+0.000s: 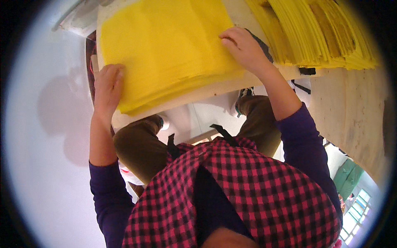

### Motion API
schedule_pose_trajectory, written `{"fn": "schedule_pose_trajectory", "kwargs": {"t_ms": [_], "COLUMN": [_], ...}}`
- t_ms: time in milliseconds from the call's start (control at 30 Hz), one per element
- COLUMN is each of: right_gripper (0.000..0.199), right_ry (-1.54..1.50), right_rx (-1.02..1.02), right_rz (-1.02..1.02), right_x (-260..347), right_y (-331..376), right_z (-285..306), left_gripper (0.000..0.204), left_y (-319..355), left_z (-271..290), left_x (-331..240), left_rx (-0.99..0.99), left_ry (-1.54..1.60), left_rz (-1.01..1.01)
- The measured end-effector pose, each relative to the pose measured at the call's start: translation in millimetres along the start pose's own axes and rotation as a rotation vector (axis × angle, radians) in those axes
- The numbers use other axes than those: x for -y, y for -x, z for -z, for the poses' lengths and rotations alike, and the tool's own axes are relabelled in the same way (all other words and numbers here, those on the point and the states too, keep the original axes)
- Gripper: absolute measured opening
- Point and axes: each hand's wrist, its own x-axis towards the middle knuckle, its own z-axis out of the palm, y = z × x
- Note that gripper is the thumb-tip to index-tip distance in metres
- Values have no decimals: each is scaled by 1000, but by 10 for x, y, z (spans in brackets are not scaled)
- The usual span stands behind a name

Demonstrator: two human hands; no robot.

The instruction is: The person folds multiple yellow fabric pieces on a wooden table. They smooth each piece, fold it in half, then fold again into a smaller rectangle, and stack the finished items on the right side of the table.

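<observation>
A stack of thin yellow fabric sheets (165, 53) lies spread on a pale board in front of me, its near edges slightly fanned. My left hand (108, 89) is at the stack's left edge, fingers bent and pressed together on the margin. At the right side, my right hand (244, 47) has its fingers curled, thumb and forefinger pinching at the sheet's edge. How many layers each hand takes in is hidden.
Bundles of folded yellow fabric (306, 33) stand packed at the far right. A dark flat piece (260, 43) lies beside my right wrist. A wooden tabletop (347, 107) extends on the right; a white wall (45, 124) is close on the left. My legs are below the board.
</observation>
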Motion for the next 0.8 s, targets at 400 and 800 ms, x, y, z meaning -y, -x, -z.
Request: {"fn": "schedule_pose_trajectory", "kwargs": {"t_ms": [400,800], "right_gripper": [30,28], "right_ry": [36,-9], "right_rx": [-21,-57], "right_rz": [-23,-34], "right_x": [52,10], "right_y": [-23,-61], "right_z": [-4,10], "left_gripper": [19,18], "left_y": [22,89], "left_z": [-19,71], "left_x": [26,-6], "left_rx": [-25,-48], "left_ry": [-29,96], "left_rz": [35,88]}}
